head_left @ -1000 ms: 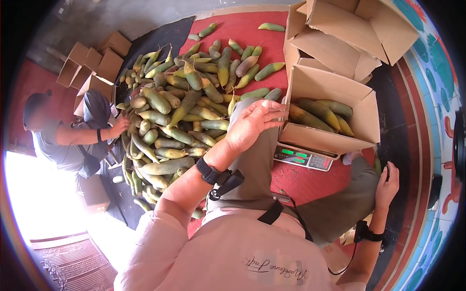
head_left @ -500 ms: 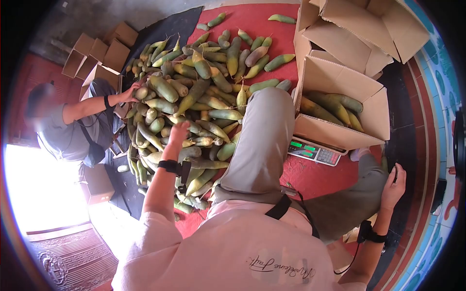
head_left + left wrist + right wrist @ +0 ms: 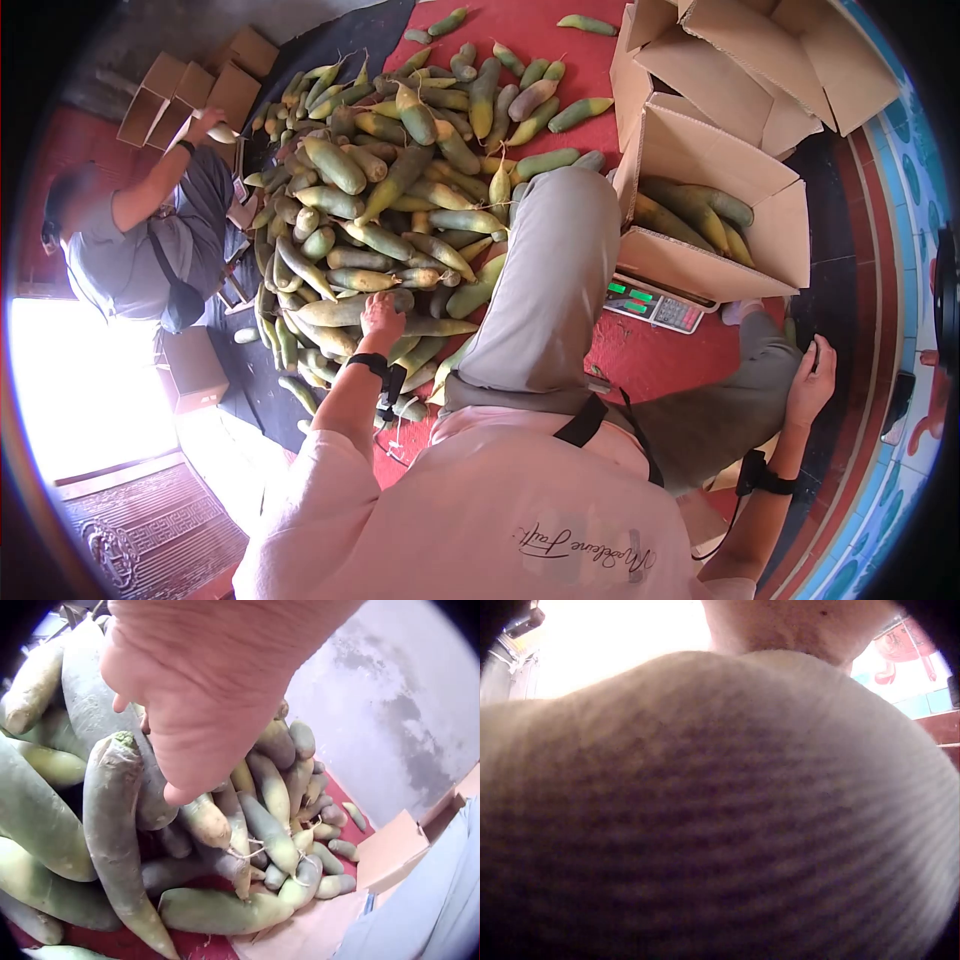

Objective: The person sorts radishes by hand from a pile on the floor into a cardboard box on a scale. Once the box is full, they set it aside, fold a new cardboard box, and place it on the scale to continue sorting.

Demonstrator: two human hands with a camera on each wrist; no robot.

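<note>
The left hand [image 3: 382, 318] [image 3: 217, 682] lies over the end of a large green radish [image 3: 335, 312] [image 3: 90, 690] at the near side of a big pile, its thumb and fingers bent round it. Other radishes surround it; one with a green-tipped end [image 3: 116, 825] lies beside it in the left wrist view. On the bent knee at the right rests the right hand [image 3: 812, 385], fingers loosely bent, holding nothing visible. In the right wrist view, trouser cloth [image 3: 720, 810] hides most of that hand, with skin [image 3: 795, 630] above.
An open carton [image 3: 710, 265] holding several radishes stands on a scale [image 3: 655, 303] with a lit display. Empty cartons [image 3: 770, 50] are stacked behind it. At the left sits another person [image 3: 135, 240] holding a radish [image 3: 222, 132], near more cartons [image 3: 190, 100].
My left hand has moved from beside the carton to the pile, then down onto the large radish. The other person has lifted a radish toward the cartons. My right hand stays on the knee.
</note>
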